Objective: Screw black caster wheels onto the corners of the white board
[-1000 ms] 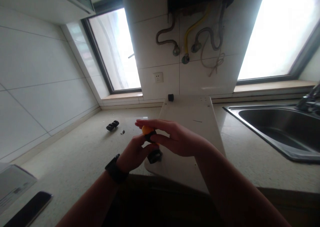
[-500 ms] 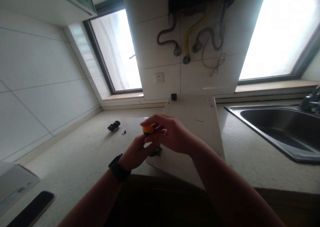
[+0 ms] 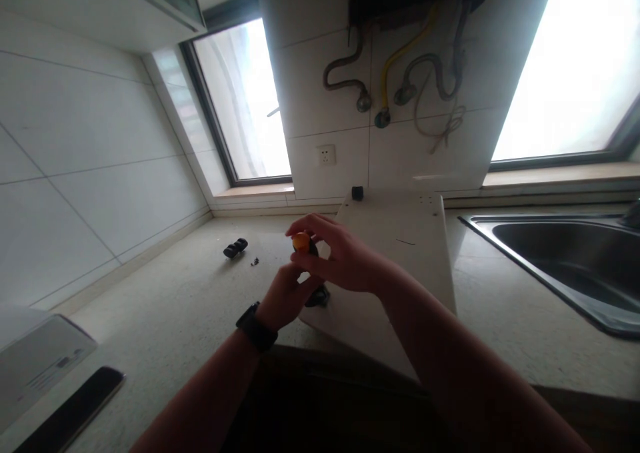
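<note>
My right hand [image 3: 345, 253] is closed around the orange and black handle of a screwdriver [image 3: 301, 242], held above the near left corner of a white panel [image 3: 390, 273]. Its shaft and tip are hidden by my hands. Just below, my left hand [image 3: 285, 293] has its fingers curled in, with the thumb pointing right; what they grip is hidden. A black foot [image 3: 319, 296] on the panel shows right beside the left thumb. Another black foot [image 3: 357, 193] stands at the panel's far left corner.
Two black feet [image 3: 235, 248] lie together on the counter, beside several small screws [image 3: 255, 262]. A phone [image 3: 75, 406] and a white box [image 3: 45, 356] are at the near left. A steel sink [image 3: 565, 260] is to the right. Pipes [image 3: 385, 80] hang on the wall.
The whole view has shifted slightly, so things appear further right. My right fingers have changed their hold on the screwdriver handle, which stays above the panel corner.
</note>
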`<control>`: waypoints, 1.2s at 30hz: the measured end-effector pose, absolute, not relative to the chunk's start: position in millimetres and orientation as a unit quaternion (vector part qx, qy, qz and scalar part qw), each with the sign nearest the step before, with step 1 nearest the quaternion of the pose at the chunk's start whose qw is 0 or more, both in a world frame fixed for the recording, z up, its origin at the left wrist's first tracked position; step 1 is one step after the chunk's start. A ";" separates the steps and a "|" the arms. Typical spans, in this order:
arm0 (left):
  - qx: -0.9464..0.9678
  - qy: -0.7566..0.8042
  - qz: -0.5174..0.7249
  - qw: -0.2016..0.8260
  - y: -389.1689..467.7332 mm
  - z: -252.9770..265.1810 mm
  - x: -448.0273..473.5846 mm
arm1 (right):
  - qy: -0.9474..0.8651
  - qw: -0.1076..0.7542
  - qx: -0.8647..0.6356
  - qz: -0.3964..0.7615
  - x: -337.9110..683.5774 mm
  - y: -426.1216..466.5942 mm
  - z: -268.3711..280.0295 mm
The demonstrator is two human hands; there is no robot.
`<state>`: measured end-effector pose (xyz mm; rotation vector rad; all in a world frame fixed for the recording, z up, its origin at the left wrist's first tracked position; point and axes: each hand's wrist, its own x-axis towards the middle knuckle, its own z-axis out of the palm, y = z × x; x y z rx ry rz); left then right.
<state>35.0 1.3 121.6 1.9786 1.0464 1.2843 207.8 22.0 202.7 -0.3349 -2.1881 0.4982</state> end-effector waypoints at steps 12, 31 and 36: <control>0.759 0.288 0.428 0.396 26.1 122.7 18.0 | -0.896 0.333 -0.120 0.269 212.8 47.7 215.7; 0.700 0.344 0.529 0.335 31.3 93.8 17.5 | -0.880 0.416 -0.166 0.155 196.8 39.7 194.1; 0.699 0.325 0.532 0.350 28.3 100.1 24.2 | -0.856 0.457 -0.195 0.143 200.4 41.8 190.5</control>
